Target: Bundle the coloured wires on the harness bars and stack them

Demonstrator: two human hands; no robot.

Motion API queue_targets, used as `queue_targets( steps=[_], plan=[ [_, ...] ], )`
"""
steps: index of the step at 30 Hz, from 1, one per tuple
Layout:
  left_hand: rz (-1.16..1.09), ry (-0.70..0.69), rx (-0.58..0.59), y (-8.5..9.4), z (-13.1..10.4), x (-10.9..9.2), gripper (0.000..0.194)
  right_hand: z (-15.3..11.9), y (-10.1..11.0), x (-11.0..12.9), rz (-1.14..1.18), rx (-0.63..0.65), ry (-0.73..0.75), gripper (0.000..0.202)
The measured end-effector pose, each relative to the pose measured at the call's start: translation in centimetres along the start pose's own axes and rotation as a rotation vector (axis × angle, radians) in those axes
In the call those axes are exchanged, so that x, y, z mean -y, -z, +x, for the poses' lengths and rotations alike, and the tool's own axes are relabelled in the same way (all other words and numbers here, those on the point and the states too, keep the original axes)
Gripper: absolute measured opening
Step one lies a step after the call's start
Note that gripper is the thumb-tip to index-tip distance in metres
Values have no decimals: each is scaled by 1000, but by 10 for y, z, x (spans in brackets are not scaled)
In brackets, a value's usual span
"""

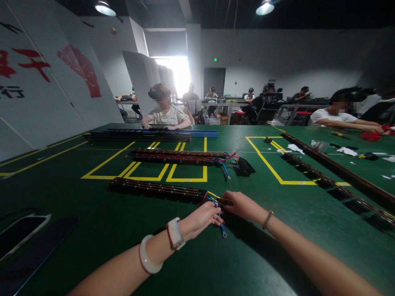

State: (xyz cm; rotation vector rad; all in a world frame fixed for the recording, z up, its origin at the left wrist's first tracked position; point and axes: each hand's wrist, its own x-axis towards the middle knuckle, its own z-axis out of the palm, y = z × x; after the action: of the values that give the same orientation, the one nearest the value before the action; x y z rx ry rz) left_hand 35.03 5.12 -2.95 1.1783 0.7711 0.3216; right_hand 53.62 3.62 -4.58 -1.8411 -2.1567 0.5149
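A long dark strip assembly [157,190] lies on the green table [123,234], with yellow, blue and pink wires [212,195] coming out of its right end. My left hand [202,218], with a woven watch band and a white bangle on that arm, has its fingers closed on the wires. A blue cable with a metal ring terminal [224,235] hangs down beside its fingertips. My right hand [240,204] touches the left one from the right, its fingers curled round the dark and yellow wires at the strip's end.
Behind lies a second strip bundle [179,155] with loose red and blue wires. Long strips [327,176] and paper scraps [296,148] are on the right. Dark flat panels [40,250] lie at the left. A person [165,111] sits across the table behind long rails [200,133].
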Motion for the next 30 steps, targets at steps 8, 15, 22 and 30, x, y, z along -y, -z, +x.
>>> queue_targets(
  steps=[8,15,22,30],
  plan=[
    [-77,-40,-10,1,8,10,9,-6,11,12,41,65,-38,22],
    [-114,-101,-5,4,16,21,8,-19,9,35,-87,58,37,14],
    [-176,-103,-17,8,23,30,10,-17,12,25,-270,-16,82,19],
    [-139,-29,-43,8,22,25,11,-7,13,18,-583,-87,229,14]
  ],
)
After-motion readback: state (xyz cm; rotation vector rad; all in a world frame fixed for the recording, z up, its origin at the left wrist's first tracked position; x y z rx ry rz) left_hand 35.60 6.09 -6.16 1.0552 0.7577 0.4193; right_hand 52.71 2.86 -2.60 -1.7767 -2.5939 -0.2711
